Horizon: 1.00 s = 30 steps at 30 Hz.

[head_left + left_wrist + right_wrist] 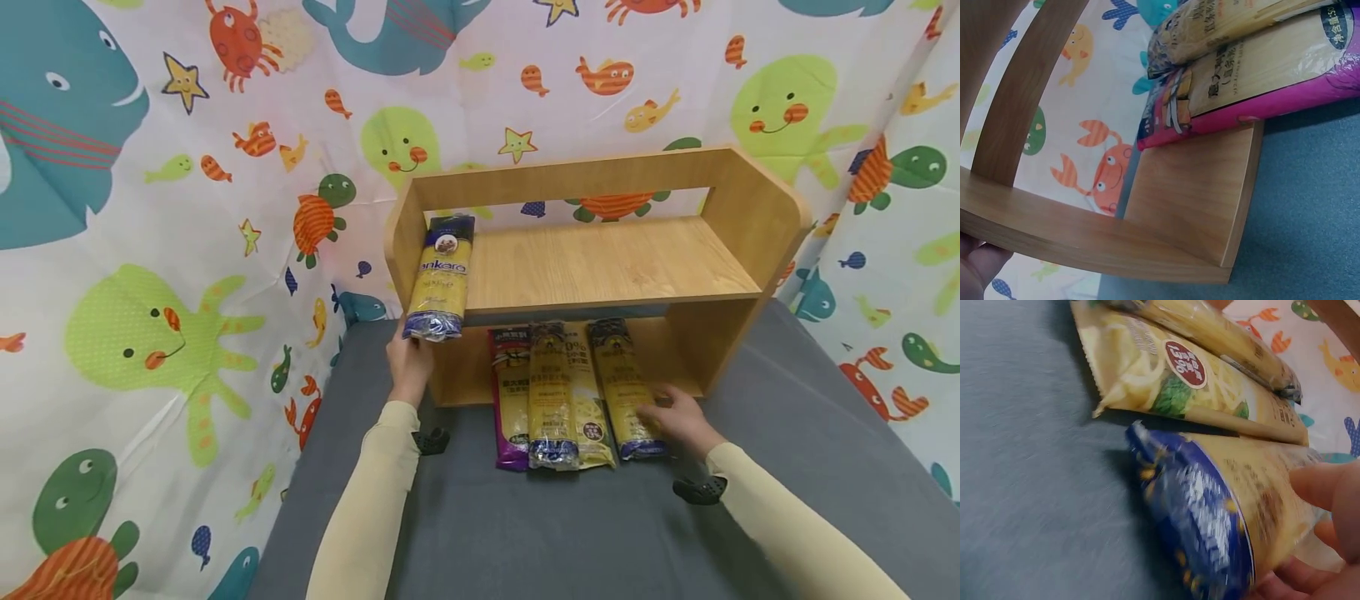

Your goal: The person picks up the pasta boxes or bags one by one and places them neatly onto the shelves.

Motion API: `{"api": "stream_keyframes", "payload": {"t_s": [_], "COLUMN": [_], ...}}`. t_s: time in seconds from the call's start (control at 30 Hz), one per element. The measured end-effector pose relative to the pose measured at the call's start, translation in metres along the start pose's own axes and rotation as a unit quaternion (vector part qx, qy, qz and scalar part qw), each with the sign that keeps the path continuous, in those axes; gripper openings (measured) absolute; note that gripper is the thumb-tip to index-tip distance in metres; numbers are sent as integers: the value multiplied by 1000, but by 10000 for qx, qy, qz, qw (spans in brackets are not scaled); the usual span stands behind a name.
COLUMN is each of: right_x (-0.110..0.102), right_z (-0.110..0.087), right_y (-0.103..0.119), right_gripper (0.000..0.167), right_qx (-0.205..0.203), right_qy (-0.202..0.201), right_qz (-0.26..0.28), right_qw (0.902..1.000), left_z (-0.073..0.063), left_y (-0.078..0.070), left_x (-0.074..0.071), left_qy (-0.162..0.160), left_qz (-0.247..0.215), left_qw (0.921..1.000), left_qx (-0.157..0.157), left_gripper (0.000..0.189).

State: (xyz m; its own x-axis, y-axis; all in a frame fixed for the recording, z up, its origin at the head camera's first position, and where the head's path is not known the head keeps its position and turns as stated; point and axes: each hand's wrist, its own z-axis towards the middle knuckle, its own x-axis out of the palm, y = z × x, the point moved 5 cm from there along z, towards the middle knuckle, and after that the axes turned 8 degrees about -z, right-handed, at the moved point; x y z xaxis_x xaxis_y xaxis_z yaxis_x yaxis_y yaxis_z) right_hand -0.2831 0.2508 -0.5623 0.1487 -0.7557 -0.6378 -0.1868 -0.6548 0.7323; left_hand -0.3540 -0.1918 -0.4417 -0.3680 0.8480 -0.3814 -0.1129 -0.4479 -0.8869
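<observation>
My left hand [411, 367] grips the left side panel of a small wooden shelf [615, 262]. In the left wrist view its fingers [985, 265] touch the panel's outer face; the thumb is hidden. Just above that hand, a yellow-and-blue spaghetti pack [441, 279] lies on the upper board, its lower end jutting past the front edge. My right hand [682, 421] holds the rightmost spaghetti pack [626, 387] in the lower compartment. The right wrist view shows the thumb [1316, 484] on top and the other fingers along the side, near the blue end.
Left of the held pack, in the lower compartment, are a purple-edged noodle pack [512, 400], another spaghetti pack [552, 396] and a pale noodle pack [591, 408]. Their ends stick out onto the grey tabletop [555, 533]. A sea-animal curtain [480, 108] surrounds the table.
</observation>
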Motion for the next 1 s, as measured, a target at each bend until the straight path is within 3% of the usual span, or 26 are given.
{"api": "stream_keyframes", "payload": {"t_s": [0.27, 0.47, 0.57, 0.73, 1.0], "right_x": [4, 4, 5, 8, 14], "right_z": [16, 9, -2, -27, -82], "right_y": [9, 6, 4, -4, -19], "right_gripper": [82, 82, 87, 94, 89], "right_qx": [177, -311, -582, -881, -671], "right_qy": [-149, -113, 77, 414, 843], "right_qz": [-500, -550, -517, -213, 899], "right_qw": [9985, 9979, 9969, 9950, 9901], "left_z": [0, 1, 1, 2, 0], "left_y": [-1, -1, -1, -4, -7], "left_x": [0, 3, 4, 6, 7], "left_qy": [-172, -38, 4, -6, 27], "left_qz": [97, 24, -5, -17, 22], "left_qw": [9990, 9997, 9999, 9996, 9996], "left_qx": [413, 232, 151, 295, 288], "left_gripper": [37, 41, 42, 41, 40]}}
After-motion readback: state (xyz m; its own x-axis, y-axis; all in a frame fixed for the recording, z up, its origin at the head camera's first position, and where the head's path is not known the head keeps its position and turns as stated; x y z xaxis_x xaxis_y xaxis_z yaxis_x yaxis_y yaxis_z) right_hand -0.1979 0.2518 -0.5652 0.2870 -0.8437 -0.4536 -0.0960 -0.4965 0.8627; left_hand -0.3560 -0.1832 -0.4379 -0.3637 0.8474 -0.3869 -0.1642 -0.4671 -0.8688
